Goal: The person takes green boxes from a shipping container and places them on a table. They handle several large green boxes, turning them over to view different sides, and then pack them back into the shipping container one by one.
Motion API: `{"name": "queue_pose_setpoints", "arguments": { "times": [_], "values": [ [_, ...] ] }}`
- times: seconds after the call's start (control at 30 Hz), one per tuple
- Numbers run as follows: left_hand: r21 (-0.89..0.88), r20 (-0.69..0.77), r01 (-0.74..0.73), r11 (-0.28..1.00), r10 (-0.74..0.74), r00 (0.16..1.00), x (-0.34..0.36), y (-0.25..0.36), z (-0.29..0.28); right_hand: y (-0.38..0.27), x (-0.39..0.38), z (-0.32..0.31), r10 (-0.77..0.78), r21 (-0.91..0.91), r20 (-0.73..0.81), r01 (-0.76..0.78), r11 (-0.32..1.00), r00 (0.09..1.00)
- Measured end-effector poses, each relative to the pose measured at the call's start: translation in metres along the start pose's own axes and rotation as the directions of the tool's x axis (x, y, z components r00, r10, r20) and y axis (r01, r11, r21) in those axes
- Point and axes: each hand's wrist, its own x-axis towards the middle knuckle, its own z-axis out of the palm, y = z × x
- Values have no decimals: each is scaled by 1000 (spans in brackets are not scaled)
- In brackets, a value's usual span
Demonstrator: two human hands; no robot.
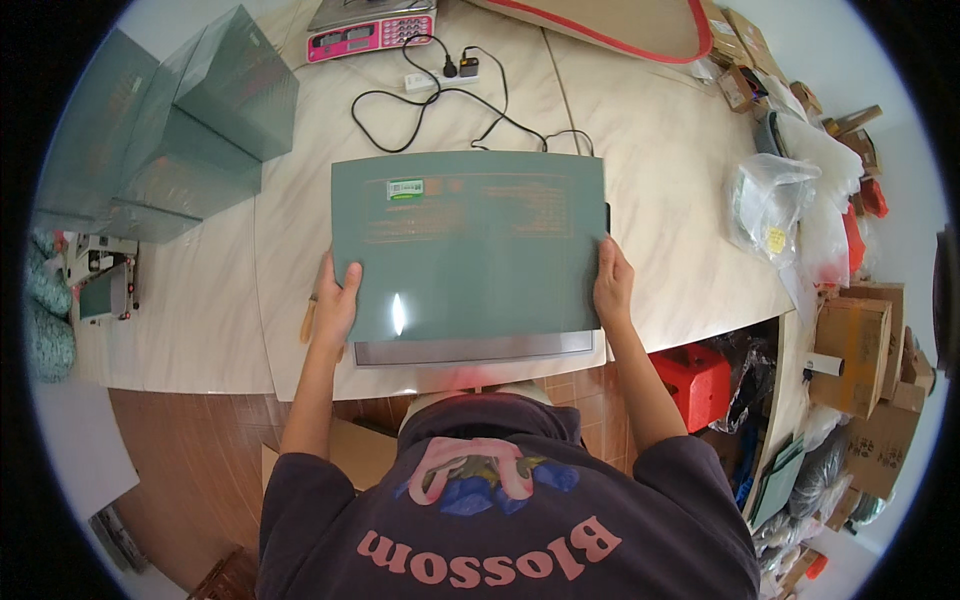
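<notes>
Between my hands is a grey-green rectangular board, its glossy face up, with faint orange print and a small green-and-white sticker near the far left corner. My left hand grips its left edge, thumb near the top face and fingers mostly hidden. On the right edge, my right hand has a matching hold. Part of a flat grey panel with a pale frame shows beneath the board's near edge; the rest is covered. A wooden-handled tool lies partly hidden beside my left hand.
Film-wrapped grey-green boxes are stacked at far left. A pink scale and a power strip with black cords stand at the back. Clear plastic bags lie on the right, cartons beyond. A red container is below the tabletop.
</notes>
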Motion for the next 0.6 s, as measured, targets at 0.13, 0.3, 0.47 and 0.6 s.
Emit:
{"name": "queue_pose_setpoints", "arguments": {
  "times": [0.13, 0.3, 0.47, 0.6],
  "values": [
    [-65, -38, 19, 998, -21, 999, -31, 7, 1, -2, -26, -8, 1, 24, -40, 0, 1000, 999],
    [100, -17, 92, 991, -91, 996, -51, -10, -14, -1, -48, -13, 85, 5, 52, -86, 996, 995],
    [-275, 158, 265, 924, -228, 961, -73, -10, -20, 8, -75, -12, 29, 204, 188, -68, 977, 982],
    [-526, 184, 313, 790, -254, 950, -96, 33, -29, -34, -95, -31, 305, 394, 350, -434, 810, 886]
  ]
}}
